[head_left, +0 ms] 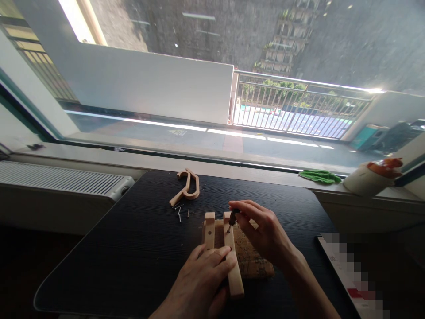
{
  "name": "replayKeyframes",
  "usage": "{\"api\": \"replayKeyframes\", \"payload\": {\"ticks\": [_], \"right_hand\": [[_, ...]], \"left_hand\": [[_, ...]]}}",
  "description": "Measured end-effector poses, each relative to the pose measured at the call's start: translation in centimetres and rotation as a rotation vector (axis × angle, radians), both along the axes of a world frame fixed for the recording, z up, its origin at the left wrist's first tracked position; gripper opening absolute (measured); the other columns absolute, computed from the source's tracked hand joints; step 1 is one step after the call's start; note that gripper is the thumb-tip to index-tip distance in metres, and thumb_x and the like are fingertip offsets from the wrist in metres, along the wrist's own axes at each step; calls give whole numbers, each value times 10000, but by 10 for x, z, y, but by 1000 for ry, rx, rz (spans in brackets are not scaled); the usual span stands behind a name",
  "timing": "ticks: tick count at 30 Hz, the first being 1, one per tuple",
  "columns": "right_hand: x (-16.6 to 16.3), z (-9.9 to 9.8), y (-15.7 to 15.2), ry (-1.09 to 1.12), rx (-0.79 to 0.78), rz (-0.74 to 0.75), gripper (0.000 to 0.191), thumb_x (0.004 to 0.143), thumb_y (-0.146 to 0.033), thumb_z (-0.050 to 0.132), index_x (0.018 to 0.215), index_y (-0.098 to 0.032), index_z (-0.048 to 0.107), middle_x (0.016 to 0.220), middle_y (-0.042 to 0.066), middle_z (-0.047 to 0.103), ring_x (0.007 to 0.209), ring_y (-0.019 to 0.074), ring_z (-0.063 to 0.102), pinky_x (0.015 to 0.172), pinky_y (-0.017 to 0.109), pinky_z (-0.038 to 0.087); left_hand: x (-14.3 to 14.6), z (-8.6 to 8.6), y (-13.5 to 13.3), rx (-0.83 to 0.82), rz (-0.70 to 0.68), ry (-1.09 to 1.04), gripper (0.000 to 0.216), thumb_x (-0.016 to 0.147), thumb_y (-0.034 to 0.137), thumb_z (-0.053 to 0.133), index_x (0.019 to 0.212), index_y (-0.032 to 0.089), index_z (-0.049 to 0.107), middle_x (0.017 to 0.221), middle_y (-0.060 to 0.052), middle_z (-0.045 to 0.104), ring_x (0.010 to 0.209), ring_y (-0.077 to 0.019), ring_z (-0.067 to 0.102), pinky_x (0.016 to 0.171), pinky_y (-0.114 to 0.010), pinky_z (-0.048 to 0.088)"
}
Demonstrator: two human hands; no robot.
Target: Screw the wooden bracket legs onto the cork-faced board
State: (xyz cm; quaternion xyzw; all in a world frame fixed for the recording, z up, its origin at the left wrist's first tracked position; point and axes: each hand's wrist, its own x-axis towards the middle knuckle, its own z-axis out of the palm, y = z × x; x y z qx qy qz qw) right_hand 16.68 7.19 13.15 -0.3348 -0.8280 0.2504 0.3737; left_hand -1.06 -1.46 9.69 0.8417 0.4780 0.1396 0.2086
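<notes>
My right hand [262,223] pinches the dark handle of a small screwdriver [233,216]. Its tip points down and meets a hole or screw in the right-hand wooden bar [235,279]. Across this bar and a second, parallel wooden bar [209,228], my left hand [207,270] lies with its fingers curled over the wood, gripping it. The left bar has a round dark hole near its top; its lower part is hidden by the hand. Beneath both bars is a worn, pitted brown block [254,261] on the dark table.
Two curved wooden pieces [191,188] lie at the table's back, with several loose screws [179,215] in front. Black wood grain marks the table [109,257]. On the sill are a green cloth [319,176] and a white pot [367,179]. A radiator [66,181] stands left.
</notes>
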Motion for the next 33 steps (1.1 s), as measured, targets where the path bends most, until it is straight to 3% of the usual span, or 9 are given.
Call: {"api": "replayKeyframes", "payload": {"ticks": [11,20,26,33], "right_hand": [[-1,-3,2,-7,1,-56,235,867,-233,564,1096,-227,616,891,27,633,718,127,578,690,267,485],[-1,-1,-1,35,18,-34,261,896,-191,487,1117,-226,621,1047,43,651,915,155,609,794,281,488],[0,-1,0,17,14,-45,214,886,-229,524,1079,-214,616,931,41,644,737,128,590,685,263,491],[1,-3,0,28,-27,-80,163,821,-304,637,934,-198,587,818,18,620,702,131,574,673,264,490]], "left_hand": [[-2,-3,1,31,-6,-19,561,700,106,546,1221,313,525,1313,-14,551,1159,-236,531,1021,-436,345],[-2,-2,-1,9,-1,0,548,713,115,533,1225,311,519,1316,-12,548,1159,-234,533,1012,-452,346],[-1,-4,0,29,2,-23,543,708,121,551,1219,305,529,1309,-22,554,1149,-238,538,1016,-435,348],[-1,-2,0,12,-3,8,564,715,100,523,1234,322,513,1325,-8,542,1169,-236,526,1019,-461,340]]}}
